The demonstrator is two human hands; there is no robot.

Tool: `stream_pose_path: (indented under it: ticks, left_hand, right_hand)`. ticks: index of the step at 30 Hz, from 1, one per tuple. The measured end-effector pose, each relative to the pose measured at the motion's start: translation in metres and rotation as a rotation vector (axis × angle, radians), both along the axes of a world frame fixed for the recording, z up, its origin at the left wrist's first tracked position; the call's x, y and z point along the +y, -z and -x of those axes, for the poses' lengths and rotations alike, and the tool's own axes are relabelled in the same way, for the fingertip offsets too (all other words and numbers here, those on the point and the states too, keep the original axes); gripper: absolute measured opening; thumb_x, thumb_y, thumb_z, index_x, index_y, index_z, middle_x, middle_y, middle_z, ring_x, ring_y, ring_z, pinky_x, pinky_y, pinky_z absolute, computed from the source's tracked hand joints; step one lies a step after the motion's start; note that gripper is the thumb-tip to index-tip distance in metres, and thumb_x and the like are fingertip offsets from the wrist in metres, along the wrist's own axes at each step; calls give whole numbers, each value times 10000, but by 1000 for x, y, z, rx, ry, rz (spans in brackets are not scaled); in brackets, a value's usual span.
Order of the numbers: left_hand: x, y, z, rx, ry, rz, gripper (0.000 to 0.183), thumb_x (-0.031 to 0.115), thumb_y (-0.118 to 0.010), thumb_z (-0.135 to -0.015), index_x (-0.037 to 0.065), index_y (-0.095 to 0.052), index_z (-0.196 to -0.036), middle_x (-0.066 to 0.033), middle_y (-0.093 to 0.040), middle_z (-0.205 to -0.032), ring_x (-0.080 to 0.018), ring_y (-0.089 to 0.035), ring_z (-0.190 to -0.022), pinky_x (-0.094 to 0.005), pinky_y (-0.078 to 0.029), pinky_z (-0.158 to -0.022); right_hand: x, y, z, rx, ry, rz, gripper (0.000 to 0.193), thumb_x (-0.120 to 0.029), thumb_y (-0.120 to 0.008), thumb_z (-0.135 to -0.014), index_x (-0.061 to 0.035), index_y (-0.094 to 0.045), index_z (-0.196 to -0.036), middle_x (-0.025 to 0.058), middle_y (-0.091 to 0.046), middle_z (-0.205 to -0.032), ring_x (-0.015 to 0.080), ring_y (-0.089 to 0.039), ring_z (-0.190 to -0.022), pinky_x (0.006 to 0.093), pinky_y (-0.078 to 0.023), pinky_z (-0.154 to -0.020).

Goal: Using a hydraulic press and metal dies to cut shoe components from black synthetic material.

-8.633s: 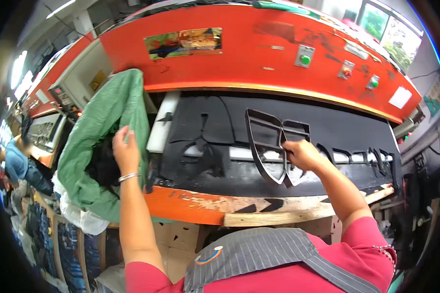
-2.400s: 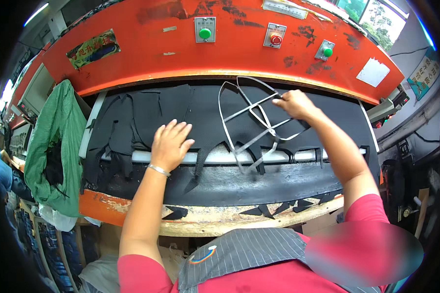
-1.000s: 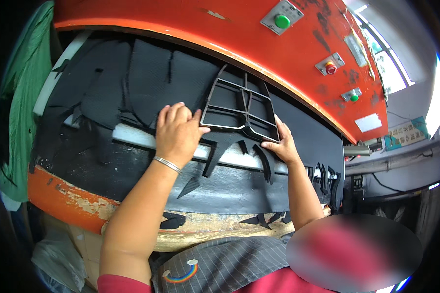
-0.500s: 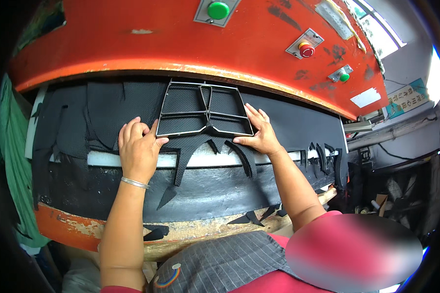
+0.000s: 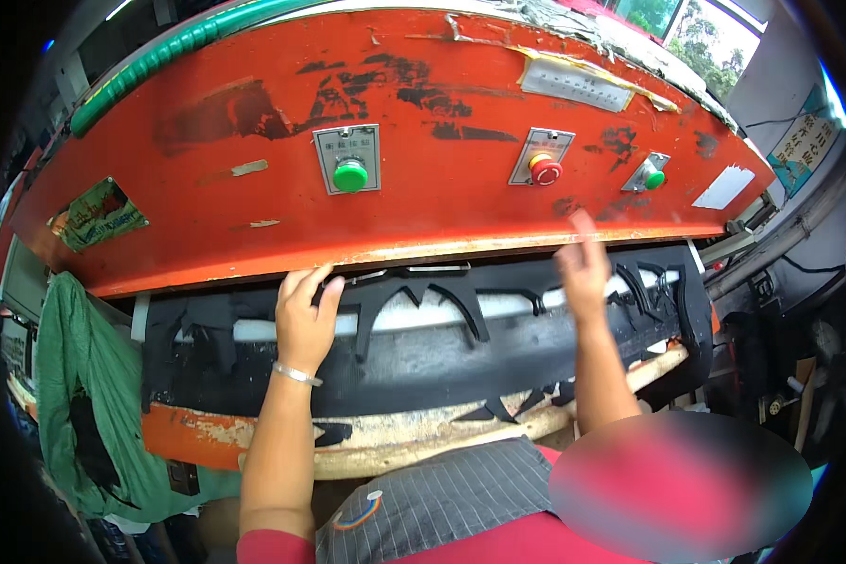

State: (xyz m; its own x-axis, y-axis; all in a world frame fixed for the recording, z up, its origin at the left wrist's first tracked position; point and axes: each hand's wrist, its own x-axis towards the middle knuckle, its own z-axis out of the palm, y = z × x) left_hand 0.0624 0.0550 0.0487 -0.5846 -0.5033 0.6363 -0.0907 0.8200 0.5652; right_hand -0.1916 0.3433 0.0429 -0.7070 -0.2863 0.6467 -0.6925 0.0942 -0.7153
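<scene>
A metal cutting die (image 5: 453,268) lies on the black sheet material (image 5: 512,267), mostly hidden beneath the orange press head (image 5: 423,221); only its near edge shows. My left hand (image 5: 305,308) is at the left of that edge, fingers apart and pointing up at the press's lower rim. I cannot tell whether its fingertips touch the rim. My right hand (image 5: 583,273), slightly blurred, is raised in front of the press with fingers stretched upward and nothing visible in it. Above its fingertips on the press front is a red mushroom button (image 5: 545,170).
The press front also carries a large green button (image 5: 351,177) and a smaller green one (image 5: 654,179). Cut black strips (image 5: 462,315) hang over the black bed (image 5: 404,367). Scraps (image 5: 489,411) lie on the worn front ledge. Green cloth (image 5: 85,395) hangs at the left.
Both hands have let go of the die, which now sits mostly under the press head. My right hand has moved up and right. The view has tilted up, showing more of the press front.
</scene>
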Motion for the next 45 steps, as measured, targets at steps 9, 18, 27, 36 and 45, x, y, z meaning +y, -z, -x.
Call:
stream_pose_path:
  ticks: [9,18,27,36,45]
  left_hand:
    - [13,-130,74,-49,-42,699,263,199,-588,-891,58,-552,-672,-82,-507,-706,-290,-494,-712,-391,-397,-634]
    - [51,-31,-38,-283,209,-1,236,207,-655,-850,68,-599,-667,-123,-551,-718,-323,-545,-690,-416,-456,-636]
    - [111,23,-91,-416,42,145,181,251,-606,-848,97,-685,-901,-73,-634,-891,-291,-582,-880,-403,-430,-831]
    - [104,29,-68,-492,-61,137,286,263,-513,-838,29,-660,-766,-166,-627,-878,-348,-577,-876,-469,-431,-806]
    - [50,15,-62,-530,207,-385,264,284,-628,-841,33,-701,-803,-169,-681,-809,-313,-665,-739,-363,-512,-675]
  right_hand:
    - [-13,-128,143,613,1101,90,637,-507,-256,-999,-20,-411,-1380,238,-357,-1445,408,-282,-1357,498,-181,-1113]
    - [18,-15,2,293,148,-69,278,-144,-565,-890,-3,-579,-1129,168,-558,-1192,331,-501,-1139,422,-375,-995]
    - [1,26,-178,309,-325,-928,529,-335,-759,-696,-80,-580,-1124,95,-601,-1040,280,-553,-1009,387,-442,-874]
    - [-16,34,-163,284,-275,-770,412,-240,-811,-622,-62,-631,-946,134,-643,-944,326,-588,-957,419,-477,-836]
    - [-17,-5,-131,-91,-861,-1225,465,-406,-743,-737,-47,-659,-1020,161,-680,-950,347,-640,-929,427,-498,-822]
